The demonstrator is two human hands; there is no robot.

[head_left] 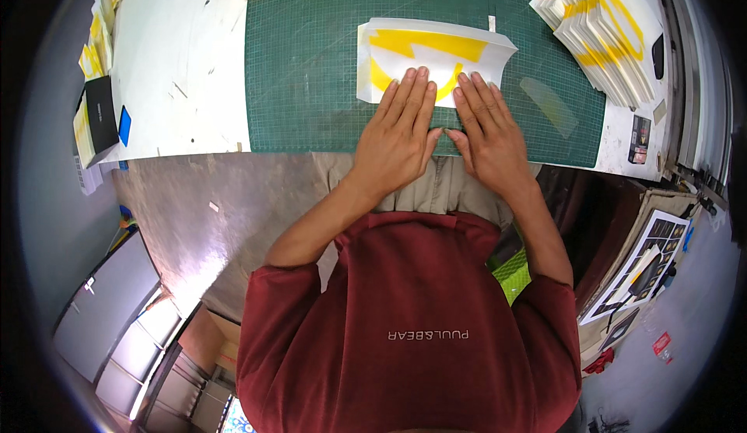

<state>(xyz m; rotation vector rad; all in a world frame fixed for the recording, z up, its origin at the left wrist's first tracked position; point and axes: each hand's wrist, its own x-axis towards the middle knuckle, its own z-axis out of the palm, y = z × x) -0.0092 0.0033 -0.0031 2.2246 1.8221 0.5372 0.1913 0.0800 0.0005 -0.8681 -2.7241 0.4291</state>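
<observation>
The folded white sheet with yellow print lies on the green gridded mat in front of me. My left grip and right grip are open, fingers laid flat along its near edge. Under the mat spreads my white desk, bearing stacked yellow-and-white sheets at right.

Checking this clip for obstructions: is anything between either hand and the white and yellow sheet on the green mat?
Nothing visible: the left hand and right hand both have their fingers on the near part of the white and yellow sheet.
</observation>
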